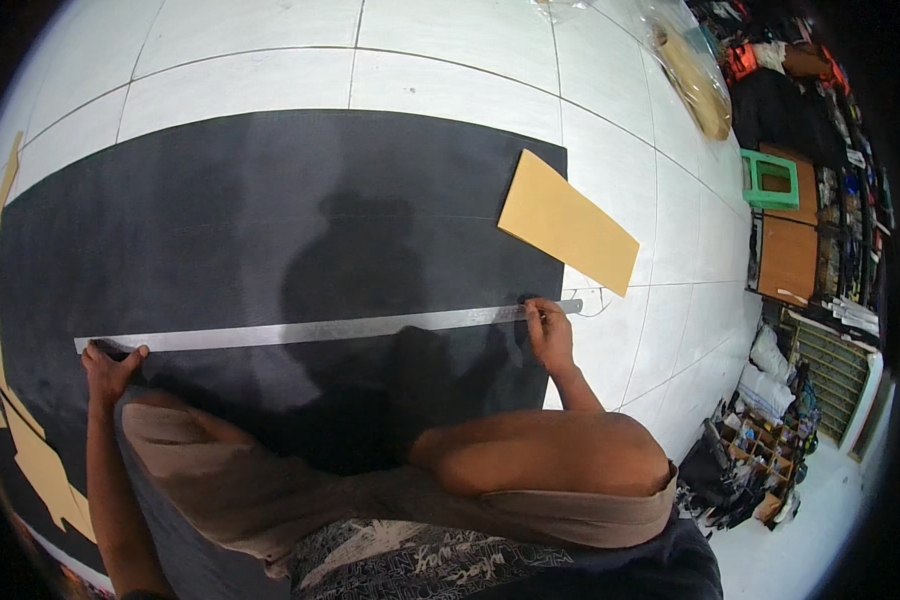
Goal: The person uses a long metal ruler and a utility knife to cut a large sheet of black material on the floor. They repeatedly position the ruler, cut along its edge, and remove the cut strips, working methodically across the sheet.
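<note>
The floor (450, 80) is laid with glossy white tiles, parted by thin dark joints. A broad dark sheet (170, 220) lies flat over much of it, with a shadow across its middle. Across the sheet lies a long metal ruler (310, 330), its right end reaching past the sheet's right edge. A tan four-sided piece (570, 220) straddles that same edge, partly over the tiles. Narrow tan scraps (45, 465) lie along the sheet's left side. A tan roll (692, 80) in clear plastic lies on the tiles at upper right.
</note>
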`<state>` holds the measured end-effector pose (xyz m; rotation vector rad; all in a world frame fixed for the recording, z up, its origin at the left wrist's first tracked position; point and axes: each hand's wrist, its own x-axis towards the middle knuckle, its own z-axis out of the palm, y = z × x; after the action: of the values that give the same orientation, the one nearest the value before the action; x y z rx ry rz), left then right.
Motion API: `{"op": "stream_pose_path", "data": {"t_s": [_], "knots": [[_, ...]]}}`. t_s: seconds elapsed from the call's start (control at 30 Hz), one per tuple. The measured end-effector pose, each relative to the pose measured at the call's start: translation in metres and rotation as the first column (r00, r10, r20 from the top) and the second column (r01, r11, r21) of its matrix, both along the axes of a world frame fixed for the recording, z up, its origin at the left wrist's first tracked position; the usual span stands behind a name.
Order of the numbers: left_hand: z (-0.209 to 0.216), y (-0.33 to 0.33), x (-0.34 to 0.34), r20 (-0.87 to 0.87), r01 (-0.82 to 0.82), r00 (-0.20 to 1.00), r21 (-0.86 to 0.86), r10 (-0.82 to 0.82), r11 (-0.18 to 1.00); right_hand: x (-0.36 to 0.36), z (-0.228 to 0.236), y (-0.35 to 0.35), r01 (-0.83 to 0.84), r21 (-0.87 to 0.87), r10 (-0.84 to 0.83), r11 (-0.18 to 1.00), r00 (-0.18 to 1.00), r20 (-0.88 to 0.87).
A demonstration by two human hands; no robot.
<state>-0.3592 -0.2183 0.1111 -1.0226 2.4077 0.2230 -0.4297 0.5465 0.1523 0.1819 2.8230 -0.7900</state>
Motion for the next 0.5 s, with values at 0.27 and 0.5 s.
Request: {"op": "stream_pose_path", "data": {"t_s": [0.27,0.5], "knots": [[0.015,0.016,-0.012,0.03,-0.049,0.998,0.049,0.048,0.998,-0.015,-0.014,-0.11,-0.659,-0.018,0.65,0.752,0.745,-0.15],[0.013,0.013,-0.011,0.047,-0.093,0.995,0.042,0.091,0.995,-0.046,-0.016,-0.195,-0.849,-0.162,0.842,0.503,0.524,-0.129]]}}
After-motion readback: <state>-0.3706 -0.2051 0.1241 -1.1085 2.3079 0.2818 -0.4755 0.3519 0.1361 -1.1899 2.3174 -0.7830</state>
